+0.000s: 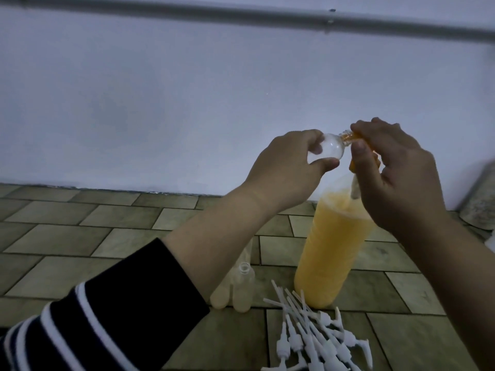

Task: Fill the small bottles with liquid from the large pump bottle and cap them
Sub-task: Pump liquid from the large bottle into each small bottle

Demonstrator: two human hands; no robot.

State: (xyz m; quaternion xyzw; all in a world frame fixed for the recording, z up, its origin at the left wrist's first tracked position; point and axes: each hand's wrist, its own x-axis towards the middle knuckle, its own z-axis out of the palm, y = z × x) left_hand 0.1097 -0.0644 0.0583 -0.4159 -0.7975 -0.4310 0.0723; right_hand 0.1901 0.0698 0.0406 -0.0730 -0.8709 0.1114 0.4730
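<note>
Clear small bottle in left grip

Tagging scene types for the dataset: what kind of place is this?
Probably a home or small informal workspace, with work done on the ground. Cues: a floor of stone-pattern tiles, a bare white wall with a pipe running along it, and the large pump bottle and loose white pump caps set directly on the tiles.

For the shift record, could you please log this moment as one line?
left hand: holds small clear bottle tilted to pump spout | right hand: on pump head of large orange bottle | stage: filling
</note>
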